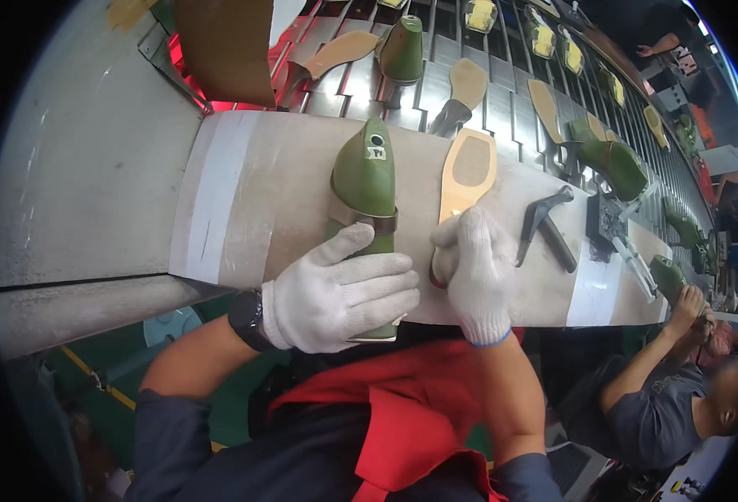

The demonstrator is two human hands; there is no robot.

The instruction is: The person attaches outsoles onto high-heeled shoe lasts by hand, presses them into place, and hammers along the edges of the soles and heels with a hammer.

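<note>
A green shoe last with a hole and a white label lies lengthwise on the pale work board, a brown band across its middle. My left hand, in a white knit glove, rests on the last's near part, fingers stretched out across it. To the right, a tan insole with a darker oval patch lies on the board. My right hand, gloved too, is closed round the insole's narrow near end, which it partly hides. A black hammer lies right of that hand.
Behind the board, a slatted metal conveyor carries more insoles and green lasts. A dark metal fixture stands at the board's right. Farther right, a co-worker's hands hold another green last. A grey machine panel flanks the left.
</note>
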